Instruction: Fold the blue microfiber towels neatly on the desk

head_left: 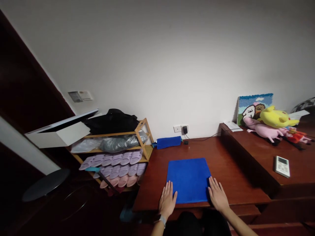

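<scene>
A flat blue cloth (189, 180), roughly square, lies spread on the reddish-brown wooden desk (221, 154). At its lower left edge rests my left hand (167, 199), fingers stretched forward and thumb on the cloth's side. My right hand (218, 194) lies at the lower right edge in the same flat way, its thumb touching or very near the cloth. Neither hand grips anything. Against the wall at the back of the desk lies a second blue cloth (169, 142), a long narrow bundle.
A black plug (185, 130) sits in the wall socket, its cable running right. On the raised right section are plush toys (275, 117), a picture (256, 105) and a white remote-like device (282, 166). Left stands a wooden rack (145, 134) with slippers (126, 158); beyond it, a round stool (46, 184).
</scene>
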Motion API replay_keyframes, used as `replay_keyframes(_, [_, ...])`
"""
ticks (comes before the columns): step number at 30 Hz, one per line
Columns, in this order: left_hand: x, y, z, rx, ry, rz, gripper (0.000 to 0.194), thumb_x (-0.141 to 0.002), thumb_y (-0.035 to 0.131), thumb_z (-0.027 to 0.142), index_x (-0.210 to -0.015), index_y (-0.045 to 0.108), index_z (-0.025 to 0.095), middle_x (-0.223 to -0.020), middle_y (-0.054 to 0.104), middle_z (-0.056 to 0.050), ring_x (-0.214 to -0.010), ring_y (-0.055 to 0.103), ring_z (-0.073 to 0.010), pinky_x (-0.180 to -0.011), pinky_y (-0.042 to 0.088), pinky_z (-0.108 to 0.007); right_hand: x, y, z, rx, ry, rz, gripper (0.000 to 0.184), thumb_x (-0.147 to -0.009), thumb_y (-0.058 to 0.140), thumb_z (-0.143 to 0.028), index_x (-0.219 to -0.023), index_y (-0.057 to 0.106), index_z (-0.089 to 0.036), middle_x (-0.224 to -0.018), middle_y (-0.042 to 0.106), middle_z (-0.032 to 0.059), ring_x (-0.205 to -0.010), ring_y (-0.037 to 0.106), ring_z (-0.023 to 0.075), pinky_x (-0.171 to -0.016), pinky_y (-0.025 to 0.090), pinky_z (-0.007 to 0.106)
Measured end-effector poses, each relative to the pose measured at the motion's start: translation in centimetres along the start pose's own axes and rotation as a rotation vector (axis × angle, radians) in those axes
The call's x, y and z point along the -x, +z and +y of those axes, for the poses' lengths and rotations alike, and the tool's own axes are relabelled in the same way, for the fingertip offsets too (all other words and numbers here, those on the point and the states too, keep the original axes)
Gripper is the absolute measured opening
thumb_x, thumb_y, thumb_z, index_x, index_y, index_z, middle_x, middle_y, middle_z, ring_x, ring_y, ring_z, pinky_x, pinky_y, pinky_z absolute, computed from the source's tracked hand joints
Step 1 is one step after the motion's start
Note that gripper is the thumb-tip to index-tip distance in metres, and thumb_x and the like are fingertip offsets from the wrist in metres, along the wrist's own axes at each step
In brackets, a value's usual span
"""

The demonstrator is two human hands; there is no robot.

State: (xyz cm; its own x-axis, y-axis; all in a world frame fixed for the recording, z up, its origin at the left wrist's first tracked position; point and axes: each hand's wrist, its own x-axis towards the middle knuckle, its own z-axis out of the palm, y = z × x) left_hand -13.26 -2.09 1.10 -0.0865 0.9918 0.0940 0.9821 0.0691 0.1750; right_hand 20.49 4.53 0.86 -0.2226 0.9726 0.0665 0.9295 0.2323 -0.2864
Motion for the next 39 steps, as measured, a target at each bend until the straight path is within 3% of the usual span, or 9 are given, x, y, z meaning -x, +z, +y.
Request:
replay_keyframes(5, [0.2,-0.5,0.2,0.014,-0.001,-0.017,0.073,-0.106,0.018,0.059,-0.165,0.021,0.017,-0.172,0.019,-0.007,-0.159,0.019,-0.0244,-0.13,0.025,-0.048,-4.4,-1.6,-0.5,-0.013,0.004,-0.084,0.069,-0.104,0.014,-0.043,-0.164,0.027,-0.012,-0.17,0.025,0.0049,-0.159,0.02,0.0225,-0.13,0.016,0.043])
replay_keyframes(9, [0.3,-1.2,-0.1,-0.006,-0.02,-0.075,0.073,-0.106,0.017,0.059,-0.165,0.023,0.015,-0.172,0.02,-0.008,-0.159,0.019,-0.0241,-0.131,0.024,-0.047,-5.3,-0.4,-0.1,-0.002,-0.008,-0.095,0.069,-0.104,0.016,-0.043,-0.163,0.027,-0.01,-0.17,0.025,0.0061,-0.159,0.019,0.0231,-0.131,0.014,0.045])
replay_keyframes(12, [-0.5,-1.8,1.0,-0.036,-0.028,-0.063,0.072,-0.106,0.017,0.057,-0.164,0.025,0.015,-0.171,0.022,-0.009,-0.159,0.021,-0.0252,-0.131,0.023,-0.048,-5.2,0.5,0.3,-0.012,-0.021,-0.07,0.069,-0.104,0.016,-0.043,-0.164,0.026,-0.01,-0.17,0.026,0.0066,-0.159,0.02,0.0233,-0.13,0.015,0.046])
replay_keyframes(15, [-2.4,-1.9,5.0,-0.023,0.035,-0.013,0.069,-0.107,0.016,0.052,-0.164,0.024,0.014,-0.171,0.023,-0.009,-0.159,0.021,-0.0254,-0.131,0.024,-0.048,-5.1,0.7,0.4,-0.019,-0.031,-0.047,0.068,-0.104,0.017,-0.044,-0.163,0.028,-0.012,-0.17,0.028,0.0067,-0.159,0.021,0.0238,-0.13,0.015,0.047])
replay_keyframes(20, [-6.6,0.0,15.1,0.113,0.301,-0.064,0.066,-0.108,0.014,0.049,-0.165,0.02,0.018,-0.171,0.026,-0.007,-0.159,0.021,-0.023,-0.131,0.025,-0.047,-5.2,0.5,0.6,0.002,-0.032,-0.069,0.068,-0.104,0.017,-0.042,-0.163,0.026,-0.01,-0.17,0.027,0.0059,-0.159,0.02,0.0232,-0.13,0.015,0.045])
replay_keyframes(23, [-7.8,1.7,17.8,0.148,0.317,-0.104,0.066,-0.108,0.012,0.049,-0.166,0.019,0.019,-0.171,0.026,-0.007,-0.159,0.021,-0.022,-0.131,0.025,-0.046,-5.2,0.7,0.7,0.009,-0.052,-0.067,0.067,-0.103,0.018,-0.041,-0.163,0.028,-0.011,-0.17,0.027,0.0062,-0.159,0.02,0.0229,-0.13,0.014,0.045])
replay_keyframes(26, [-7.9,2.2,15.8,0.114,0.289,-0.098,0.066,-0.108,0.013,0.05,-0.166,0.018,0.02,-0.172,0.024,-0.005,-0.16,0.02,-0.0216,-0.131,0.023,-0.045,-5.1,0.8,0.8,0.006,-0.039,-0.063,0.068,-0.104,0.018,-0.043,-0.163,0.027,-0.011,-0.17,0.027,0.0066,-0.159,0.02,0.0229,-0.13,0.015,0.045])
replay_keyframes(34, [-6.6,-1.1,1.6,-0.04,-0.026,-0.063,0.07,-0.107,0.017,0.055,-0.165,0.025,0.015,-0.171,0.026,-0.01,-0.159,0.023,-0.0255,-0.13,0.025,-0.048,-5.1,1.1,0.7,-0.005,-0.034,-0.021,0.067,-0.104,0.019,-0.042,-0.163,0.028,-0.012,-0.169,0.029,0.0067,-0.158,0.023,0.0238,-0.13,0.017,0.047])
replay_keyframes(39, [-6.2,-0.8,-0.7,-0.05,-0.044,-0.005,0.071,-0.107,0.018,0.055,-0.164,0.026,0.014,-0.171,0.026,-0.01,-0.159,0.022,-0.0254,-0.129,0.026,-0.047,-5.2,1.5,0.9,0.008,-0.022,-0.041,0.067,-0.104,0.018,-0.043,-0.163,0.028,-0.013,-0.17,0.029,0.0062,-0.158,0.023,0.0233,-0.13,0.017,0.046])
